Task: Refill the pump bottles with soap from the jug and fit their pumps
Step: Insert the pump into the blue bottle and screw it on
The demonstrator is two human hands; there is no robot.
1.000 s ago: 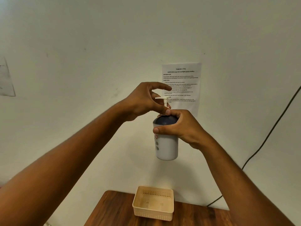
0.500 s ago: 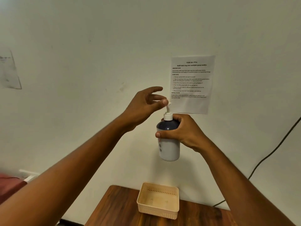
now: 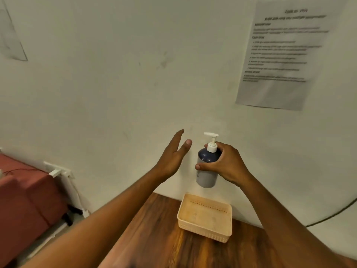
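Against a pale wall, right hand (image 3: 228, 167) grasps the pump bottle (image 3: 207, 167) above the worktop (image 3: 154, 238); left hand (image 3: 172, 157) hovers released; one-handed, it could slip.

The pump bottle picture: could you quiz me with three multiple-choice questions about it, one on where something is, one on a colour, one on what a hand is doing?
1. Where is the basket?
A. On the wooden table, below the held bottle
B. Hanging on the wall
C. On the red seat

2. What colour is the pump on the pump bottle?
A. Black
B. White
C. Green

3. What is the left hand doing?
A. Gripping the pump
B. Holding the basket
C. Open, beside the bottle, touching nothing

Answers: 1 A, the basket sits on the table near the wall. 2 B, the pump head and collar are white. 3 C, its fingers are straight and apart from the bottle, which the right hand holds.
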